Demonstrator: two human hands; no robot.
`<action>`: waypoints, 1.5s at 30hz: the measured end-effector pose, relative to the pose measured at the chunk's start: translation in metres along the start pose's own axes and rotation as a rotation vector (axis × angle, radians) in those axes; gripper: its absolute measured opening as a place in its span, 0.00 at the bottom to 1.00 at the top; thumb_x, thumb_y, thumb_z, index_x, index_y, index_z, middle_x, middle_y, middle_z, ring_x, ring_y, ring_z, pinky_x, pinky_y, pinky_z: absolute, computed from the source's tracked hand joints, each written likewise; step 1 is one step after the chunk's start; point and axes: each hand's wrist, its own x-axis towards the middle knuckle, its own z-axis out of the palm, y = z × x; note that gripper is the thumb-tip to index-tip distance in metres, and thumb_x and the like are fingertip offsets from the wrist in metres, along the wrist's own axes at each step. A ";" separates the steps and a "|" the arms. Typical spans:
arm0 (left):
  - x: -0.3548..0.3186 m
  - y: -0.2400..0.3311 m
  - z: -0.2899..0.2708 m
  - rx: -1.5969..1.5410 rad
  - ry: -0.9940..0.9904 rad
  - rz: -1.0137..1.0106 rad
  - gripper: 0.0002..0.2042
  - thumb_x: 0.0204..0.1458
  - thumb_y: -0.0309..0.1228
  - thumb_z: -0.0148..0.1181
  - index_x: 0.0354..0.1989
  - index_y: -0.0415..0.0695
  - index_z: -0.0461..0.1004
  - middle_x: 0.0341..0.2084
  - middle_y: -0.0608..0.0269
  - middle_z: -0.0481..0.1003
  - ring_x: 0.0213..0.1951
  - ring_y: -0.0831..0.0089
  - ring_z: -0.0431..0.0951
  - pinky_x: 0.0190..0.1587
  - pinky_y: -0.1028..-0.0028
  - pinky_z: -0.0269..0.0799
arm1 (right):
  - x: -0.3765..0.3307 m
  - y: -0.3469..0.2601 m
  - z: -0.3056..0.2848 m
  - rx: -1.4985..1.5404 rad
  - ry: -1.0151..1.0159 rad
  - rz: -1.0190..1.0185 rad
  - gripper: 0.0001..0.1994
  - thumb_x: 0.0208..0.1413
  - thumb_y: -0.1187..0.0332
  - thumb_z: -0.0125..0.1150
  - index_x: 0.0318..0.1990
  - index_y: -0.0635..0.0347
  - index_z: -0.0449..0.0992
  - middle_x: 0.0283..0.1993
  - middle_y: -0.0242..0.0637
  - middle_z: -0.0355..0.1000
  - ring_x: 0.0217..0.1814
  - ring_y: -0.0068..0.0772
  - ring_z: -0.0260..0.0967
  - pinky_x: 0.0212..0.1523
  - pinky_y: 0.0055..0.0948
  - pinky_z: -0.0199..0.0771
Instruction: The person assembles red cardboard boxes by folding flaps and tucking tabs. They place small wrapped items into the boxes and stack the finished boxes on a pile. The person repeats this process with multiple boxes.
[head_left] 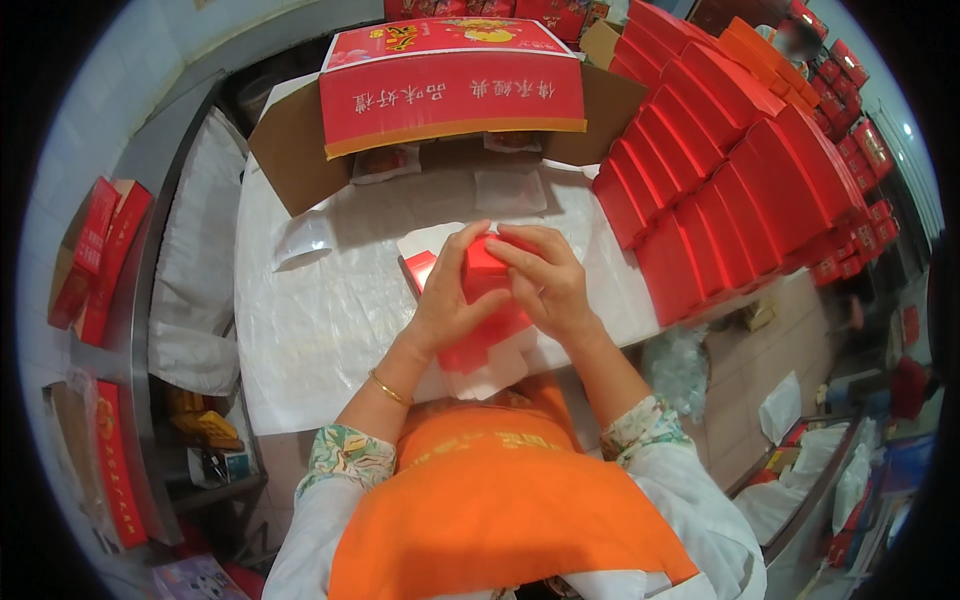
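Observation:
A small red cardboard box (489, 325) with white inner flaps stands on the table right in front of me, partly unfolded. My left hand (450, 295) curves round its left side, fingertips near the top. From the right, my right hand (550, 285) bends its fingers over the top edge and touches the red card. Both palms hide much of the box. Just behind them lie a clear packet (510, 191) and, farther left, a white-and-clear wrapper (303, 240).
A large red carton (452, 100) lies open toward me at the back, with wrapped pieces (387, 162) inside. Tall stacks of red boxes (700, 190) rise on the right. White sheeting covers the table (300, 340). Another person (795, 42) is at the far right.

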 end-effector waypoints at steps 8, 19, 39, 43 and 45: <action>0.003 0.004 0.008 -0.216 0.088 -0.061 0.29 0.68 0.50 0.34 0.65 0.37 0.60 0.61 0.53 0.64 0.64 0.62 0.62 0.67 0.67 0.52 | -0.003 0.000 0.002 0.192 -0.039 0.112 0.19 0.49 0.81 0.55 0.48 0.55 0.81 0.55 0.42 0.71 0.58 0.43 0.65 0.59 0.36 0.66; 0.003 0.013 0.009 -0.203 0.128 -0.099 0.24 0.62 0.38 0.38 0.62 0.37 0.62 0.59 0.53 0.66 0.62 0.64 0.63 0.66 0.69 0.54 | -0.010 0.010 -0.001 0.237 -0.053 0.059 0.14 0.54 0.77 0.57 0.48 0.56 0.80 0.57 0.41 0.71 0.60 0.46 0.65 0.61 0.39 0.65; -0.009 -0.002 0.003 0.138 0.183 0.217 0.14 0.54 0.21 0.61 0.50 0.45 0.78 0.61 0.51 0.67 0.55 0.61 0.72 0.53 0.70 0.69 | -0.020 0.012 -0.006 0.202 -0.009 0.053 0.18 0.46 0.79 0.66 0.47 0.56 0.81 0.57 0.42 0.73 0.65 0.50 0.64 0.62 0.42 0.68; -0.006 -0.004 0.000 0.144 0.158 0.226 0.14 0.54 0.21 0.62 0.50 0.45 0.78 0.61 0.51 0.67 0.59 0.59 0.71 0.56 0.68 0.69 | -0.020 0.017 -0.007 0.189 -0.025 0.028 0.18 0.46 0.79 0.66 0.47 0.56 0.81 0.56 0.41 0.73 0.65 0.50 0.65 0.61 0.41 0.69; -0.007 -0.004 0.001 0.136 0.159 0.223 0.14 0.54 0.21 0.61 0.49 0.45 0.78 0.61 0.50 0.67 0.61 0.58 0.70 0.58 0.66 0.69 | -0.020 0.017 -0.006 0.178 -0.028 0.008 0.19 0.46 0.80 0.66 0.48 0.55 0.81 0.56 0.41 0.73 0.64 0.49 0.65 0.60 0.41 0.69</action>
